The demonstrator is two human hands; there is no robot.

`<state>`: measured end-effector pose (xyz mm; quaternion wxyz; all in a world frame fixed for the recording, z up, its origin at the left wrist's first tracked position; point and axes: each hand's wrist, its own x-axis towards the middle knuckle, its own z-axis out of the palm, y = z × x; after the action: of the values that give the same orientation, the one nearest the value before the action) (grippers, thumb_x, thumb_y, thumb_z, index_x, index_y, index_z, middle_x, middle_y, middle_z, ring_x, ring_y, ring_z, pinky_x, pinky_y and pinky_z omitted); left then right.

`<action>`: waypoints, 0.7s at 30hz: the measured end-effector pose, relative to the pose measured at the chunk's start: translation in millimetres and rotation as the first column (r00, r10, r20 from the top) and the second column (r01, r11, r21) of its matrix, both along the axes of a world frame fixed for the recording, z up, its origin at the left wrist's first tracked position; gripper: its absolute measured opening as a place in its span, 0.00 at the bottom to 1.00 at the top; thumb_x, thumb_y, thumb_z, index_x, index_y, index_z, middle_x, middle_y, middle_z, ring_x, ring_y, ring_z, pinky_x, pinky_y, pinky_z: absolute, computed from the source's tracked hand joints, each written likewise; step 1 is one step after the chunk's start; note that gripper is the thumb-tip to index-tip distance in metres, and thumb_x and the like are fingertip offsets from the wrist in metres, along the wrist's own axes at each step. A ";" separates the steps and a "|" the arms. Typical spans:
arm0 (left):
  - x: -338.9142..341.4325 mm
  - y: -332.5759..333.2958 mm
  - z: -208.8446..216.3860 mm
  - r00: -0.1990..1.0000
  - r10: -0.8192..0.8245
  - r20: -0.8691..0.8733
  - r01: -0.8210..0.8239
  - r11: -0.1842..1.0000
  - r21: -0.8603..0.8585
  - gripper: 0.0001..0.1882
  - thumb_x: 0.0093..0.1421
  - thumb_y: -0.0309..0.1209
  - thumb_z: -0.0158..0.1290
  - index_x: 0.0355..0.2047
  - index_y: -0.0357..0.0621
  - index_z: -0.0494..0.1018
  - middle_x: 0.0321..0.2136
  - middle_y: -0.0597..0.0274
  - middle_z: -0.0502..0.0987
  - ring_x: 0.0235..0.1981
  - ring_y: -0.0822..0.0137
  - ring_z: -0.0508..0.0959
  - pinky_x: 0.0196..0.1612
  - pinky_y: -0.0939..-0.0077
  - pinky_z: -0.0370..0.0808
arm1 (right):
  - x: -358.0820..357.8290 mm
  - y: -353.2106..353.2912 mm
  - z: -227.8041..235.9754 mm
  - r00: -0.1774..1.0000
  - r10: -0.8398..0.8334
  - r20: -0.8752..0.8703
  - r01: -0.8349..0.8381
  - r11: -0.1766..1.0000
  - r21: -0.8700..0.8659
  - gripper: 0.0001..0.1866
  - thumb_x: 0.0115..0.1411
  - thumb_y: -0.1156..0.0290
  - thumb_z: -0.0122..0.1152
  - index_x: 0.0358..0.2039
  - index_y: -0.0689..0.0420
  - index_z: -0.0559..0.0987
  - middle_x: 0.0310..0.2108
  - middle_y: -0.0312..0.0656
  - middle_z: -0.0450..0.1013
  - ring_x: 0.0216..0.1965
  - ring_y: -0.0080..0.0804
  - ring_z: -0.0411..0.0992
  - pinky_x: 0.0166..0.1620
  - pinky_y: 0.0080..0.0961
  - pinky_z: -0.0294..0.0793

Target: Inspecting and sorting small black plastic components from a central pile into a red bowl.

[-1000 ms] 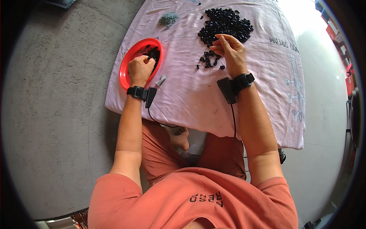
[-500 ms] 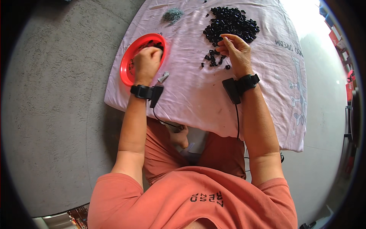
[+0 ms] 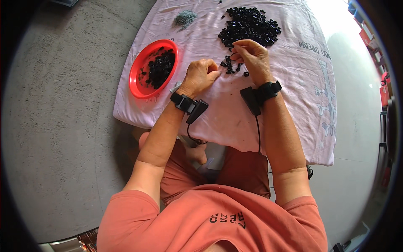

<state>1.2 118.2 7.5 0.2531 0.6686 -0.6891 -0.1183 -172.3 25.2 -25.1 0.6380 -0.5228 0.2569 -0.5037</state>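
Note:
My left hand (image 3: 199, 77) hovers over the middle of the cloth, fingers curled and thumb close to them. What it holds, if anything, does not show. Just in front of the large heap of small black pieces (image 3: 249, 27), my right hand (image 3: 254, 61) has thumb and fingertips pinched together over something too small to make out. Several loose black pieces (image 3: 228, 66) lie between the two hands. On the left, a round red bowl (image 3: 132, 80) contains a pile of similar black pieces (image 3: 160, 69).
A pink printed cloth (image 3: 218, 113) covers the table. A small heap of grey-green bits (image 3: 185, 18) lies at the far left. Beside the bowl, a small crumpled grey thing (image 3: 175, 87) is partly hidden by my left wrist. Cables hang from both wrist straps.
My left hand has come out of the red bowl and moved right, toward the loose black pieces. My right hand stays near the heap, still pinched.

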 end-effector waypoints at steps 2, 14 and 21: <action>0.4 -1.1 1.1 0.993 0.068 -0.091 -0.063 0.996 0.056 0.06 0.53 0.29 0.60 0.29 0.39 0.78 0.27 0.56 0.80 0.25 0.65 0.79 0.33 0.71 0.75 | 1.2 2.1 0.7 0.996 0.039 -0.075 -0.041 0.999 -0.024 0.08 0.62 0.72 0.60 0.40 0.60 0.80 0.33 0.37 0.79 0.32 0.21 0.77 0.35 0.16 0.75; -21.9 -31.3 13.5 0.625 0.071 -0.777 -0.105 0.994 0.006 0.06 0.61 0.27 0.55 0.33 0.37 0.79 0.28 0.62 0.80 0.27 0.74 0.78 0.34 0.80 0.76 | 2.7 6.1 4.6 0.997 0.040 0.061 -0.040 0.999 0.004 0.10 0.60 0.71 0.63 0.40 0.61 0.82 0.31 0.39 0.79 0.29 0.21 0.76 0.34 0.16 0.77; 15.2 -47.4 -23.3 0.982 0.166 0.091 -0.147 0.971 -0.187 0.04 0.51 0.26 0.55 0.28 0.44 0.79 0.29 0.52 0.78 0.35 0.52 0.79 0.41 0.62 0.75 | 1.9 1.4 2.1 0.995 -0.020 0.098 0.014 0.998 0.054 0.10 0.65 0.72 0.56 0.44 0.61 0.78 0.36 0.42 0.78 0.35 0.26 0.78 0.39 0.19 0.79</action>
<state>16.4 70.9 -15.8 0.2842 0.7007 -0.6544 0.0004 -170.4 26.7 -23.0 0.6592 -0.4780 0.2431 -0.5271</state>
